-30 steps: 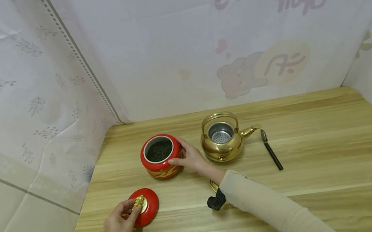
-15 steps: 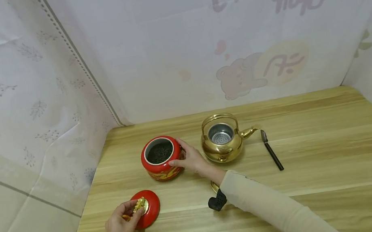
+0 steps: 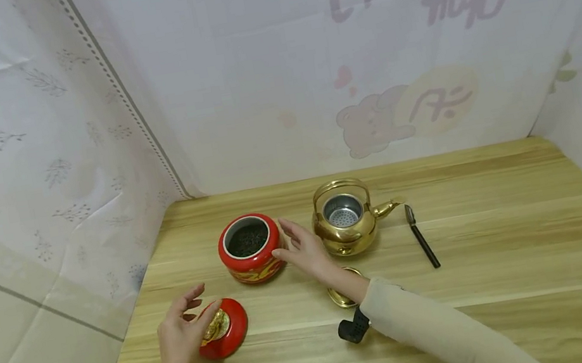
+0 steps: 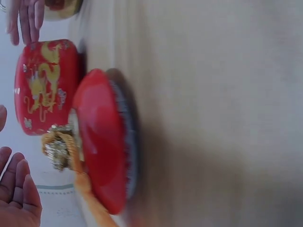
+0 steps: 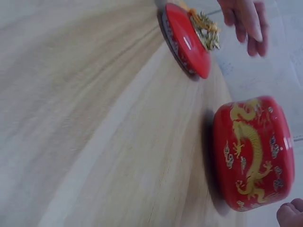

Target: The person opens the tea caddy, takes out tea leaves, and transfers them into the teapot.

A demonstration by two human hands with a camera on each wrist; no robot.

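A red jar [image 3: 254, 271] with a gold dragon on its side stands uncovered at the left, dark tea leaves [image 3: 247, 240] inside. Its red lid [image 3: 238, 325] lies on the table in front, with a gold figure knob [image 3: 216, 327] and an orange cord [image 4: 85, 187]. My left hand [image 3: 180, 336] hovers over the knob, thumb and fingers spread apart and holding nothing. Beside the jar's right rim is my right hand [image 3: 309, 257], fingers loosely extended, gripping nothing. In the right wrist view the jar [image 5: 253, 156] stands between fingertips of both hands.
A gold teapot [image 3: 347, 241] with a steel strainer [image 3: 344, 214] stands right of the jar, spout to the right. Near the spout lies a slim black-handled tool [image 3: 422, 241]. A gold lid [image 3: 338, 299] is partly hidden under the right forearm. Fabric walls [image 3: 252, 85] bound the table.
My left hand has let go of the lid's knob and its fingers have spread. My right hand has come off the jar, moving slightly right. The jar and lid stay in place.
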